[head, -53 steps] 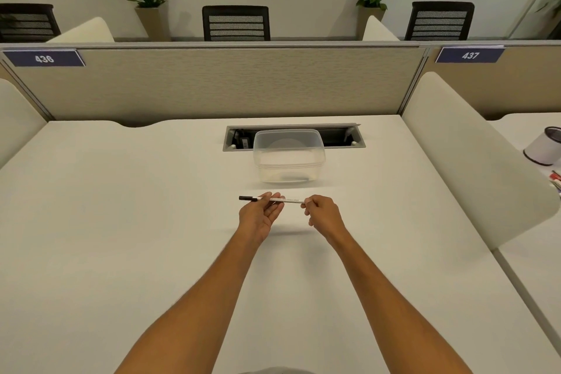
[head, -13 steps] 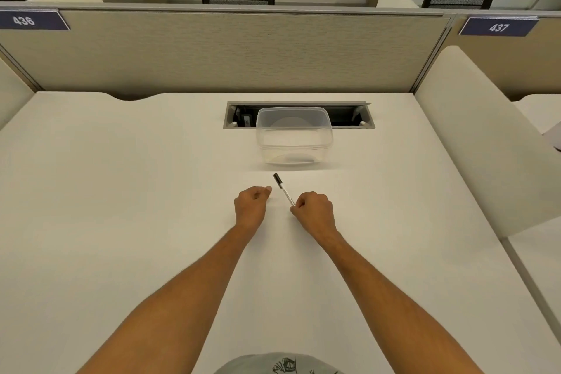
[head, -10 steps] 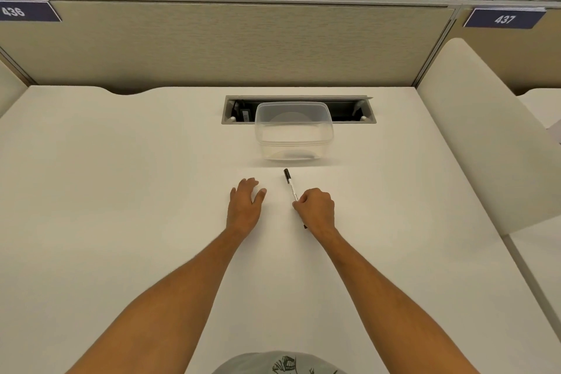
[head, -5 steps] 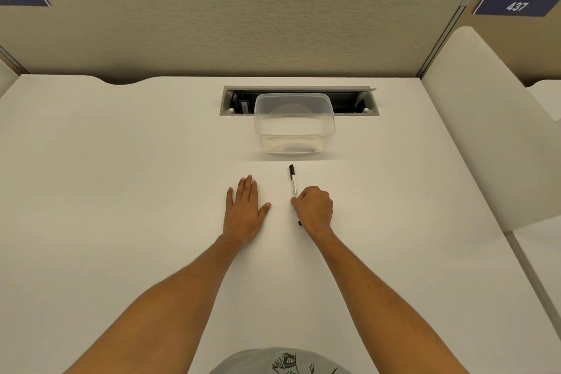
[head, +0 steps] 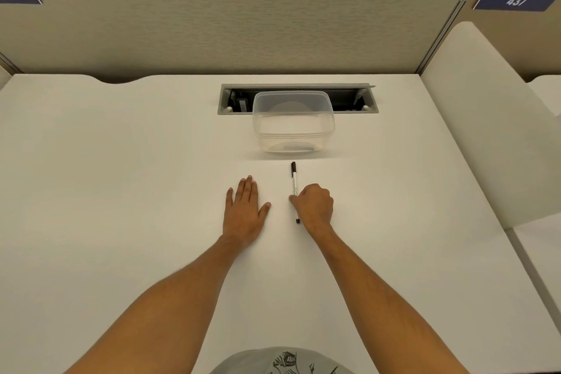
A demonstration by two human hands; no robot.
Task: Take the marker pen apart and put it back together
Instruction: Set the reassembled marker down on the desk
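The marker pen (head: 294, 181) is thin and white with a black cap at its far end and a black tip at its near end. It lies on the white desk (head: 121, 176), pointing away from me. My right hand (head: 312, 205) is curled over its middle with the fingers closed on it. My left hand (head: 244, 209) rests flat on the desk to the left of the pen, fingers spread, holding nothing.
A clear plastic container (head: 293, 121) stands just beyond the pen, in front of a cable slot (head: 355, 99) in the desk. A beige partition (head: 227, 27) closes the far edge, and a cream side divider (head: 485, 118) borders the right.
My left hand let go of the pen, opened and flattened on the desk. The pen swung from crosswise to pointing away and came down onto the desk under my right hand.
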